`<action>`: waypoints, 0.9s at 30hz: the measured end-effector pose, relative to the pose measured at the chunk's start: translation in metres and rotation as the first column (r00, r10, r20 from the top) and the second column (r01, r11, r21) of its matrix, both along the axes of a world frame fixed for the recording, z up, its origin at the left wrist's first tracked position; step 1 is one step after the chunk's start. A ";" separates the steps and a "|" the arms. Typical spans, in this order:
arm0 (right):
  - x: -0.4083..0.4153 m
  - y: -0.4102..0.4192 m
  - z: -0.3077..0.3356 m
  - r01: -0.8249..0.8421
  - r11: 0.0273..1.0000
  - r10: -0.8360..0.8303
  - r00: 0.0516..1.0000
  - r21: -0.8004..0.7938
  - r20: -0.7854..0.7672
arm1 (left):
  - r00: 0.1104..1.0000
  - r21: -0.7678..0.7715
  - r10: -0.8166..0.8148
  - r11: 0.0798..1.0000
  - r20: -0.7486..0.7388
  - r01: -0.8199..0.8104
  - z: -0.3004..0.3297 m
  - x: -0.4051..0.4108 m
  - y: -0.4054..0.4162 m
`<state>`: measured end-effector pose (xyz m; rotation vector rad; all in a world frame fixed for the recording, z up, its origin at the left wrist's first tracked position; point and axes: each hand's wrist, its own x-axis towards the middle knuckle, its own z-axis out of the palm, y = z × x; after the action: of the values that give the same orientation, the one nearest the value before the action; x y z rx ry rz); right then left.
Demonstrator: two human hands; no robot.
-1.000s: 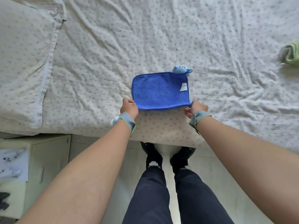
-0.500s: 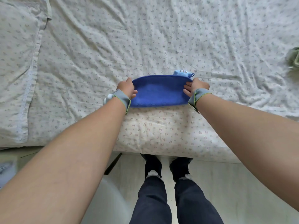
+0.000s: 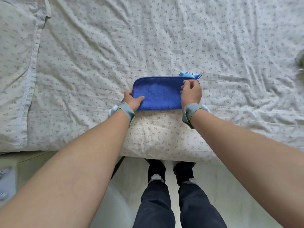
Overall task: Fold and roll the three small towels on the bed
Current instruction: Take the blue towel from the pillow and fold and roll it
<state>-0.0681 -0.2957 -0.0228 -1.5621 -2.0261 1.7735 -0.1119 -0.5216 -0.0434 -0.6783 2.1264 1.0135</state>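
Lying folded near the bed's [image 3: 164, 46] front edge: blue towel [image 3: 158, 94], a plush band with rounded corners, long axis running left to right between the hands. Pinching the left short end, thumb on top, fingers apparently tucked beneath: left hand [image 3: 132, 100]. Gripping the right end with curled fingers near the far corner: right hand [image 3: 190, 93]. Peeking out beyond that corner: a pale blue trim piece [image 3: 187, 74] with a small hanging loop. Sitting equally near, both hands, one per end, so likely rolling along the long axis from either side. Spreading beneath: a thin, wrinkled sheet with tiny floral print. Resting at far left: matching pillow [image 3: 14, 63].
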 end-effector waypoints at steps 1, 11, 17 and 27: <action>0.000 -0.005 0.000 -0.048 0.998 0.048 0.999 -0.030 -0.006 | 1.000 0.015 0.020 1.000 -0.008 -0.019 0.000 0.002 -0.001; -0.014 -0.016 -0.007 -0.325 0.870 0.351 0.936 -0.370 0.004 | 0.997 0.310 -0.018 0.950 -0.075 0.041 0.033 0.019 0.037; -0.014 0.005 0.008 -0.254 0.847 0.276 0.961 -0.466 -0.021 | 0.993 0.390 -0.013 0.919 -0.117 0.057 0.041 0.041 0.106; 0.021 0.057 0.007 -0.273 0.952 0.266 0.962 -0.140 -0.067 | 0.978 0.338 -0.111 0.926 -0.175 0.166 0.037 0.070 0.189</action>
<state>-0.0469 -0.2385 -0.0155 -1.3110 -2.2232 2.0768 -0.0416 -0.3329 -0.0060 -0.2782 2.0112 1.3579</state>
